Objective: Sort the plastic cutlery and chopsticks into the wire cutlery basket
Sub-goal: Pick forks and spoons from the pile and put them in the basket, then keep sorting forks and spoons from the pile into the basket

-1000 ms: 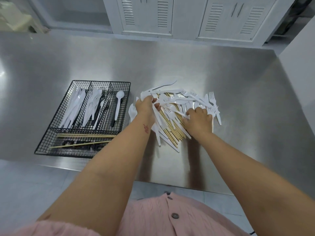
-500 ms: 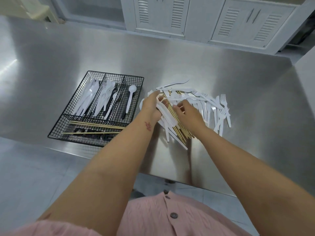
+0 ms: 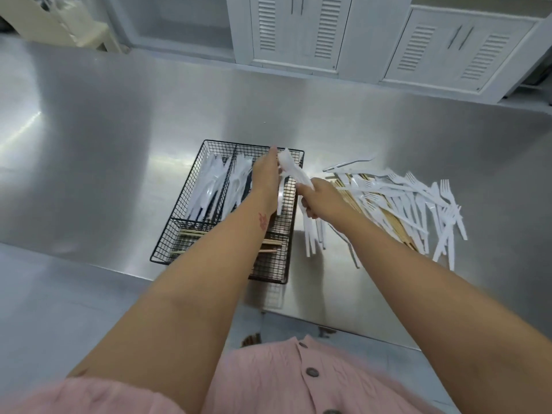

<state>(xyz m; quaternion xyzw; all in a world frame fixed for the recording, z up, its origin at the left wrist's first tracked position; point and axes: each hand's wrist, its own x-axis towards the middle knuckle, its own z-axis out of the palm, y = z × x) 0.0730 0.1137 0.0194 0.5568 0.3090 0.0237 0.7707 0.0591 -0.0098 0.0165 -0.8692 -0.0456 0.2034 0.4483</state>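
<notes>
The black wire basket (image 3: 178, 201) lies on the steel table, left of a loose pile of white plastic cutlery (image 3: 418, 201) mixed with wooden chopsticks (image 3: 391, 222). White cutlery fills its long compartments, and chopsticks (image 3: 191, 233) lie across its front one. My right hand (image 3: 321, 200) grips a bundle of white cutlery (image 3: 294, 171) at the basket's right edge; the handles stick out below my fist. My left hand (image 3: 265, 180) hovers over the basket's right compartment, fingers straight and lying against the bundle's upper end.
The table's near edge (image 3: 209, 282) runs just in front of the basket. White louvred cabinets (image 3: 298, 31) stand beyond the far edge. A few white pieces (image 3: 312, 240) lie between basket and pile.
Both hands left the pile and moved left to the basket. The right hand now carries a bundle of white cutlery, and the left hand lies against it.
</notes>
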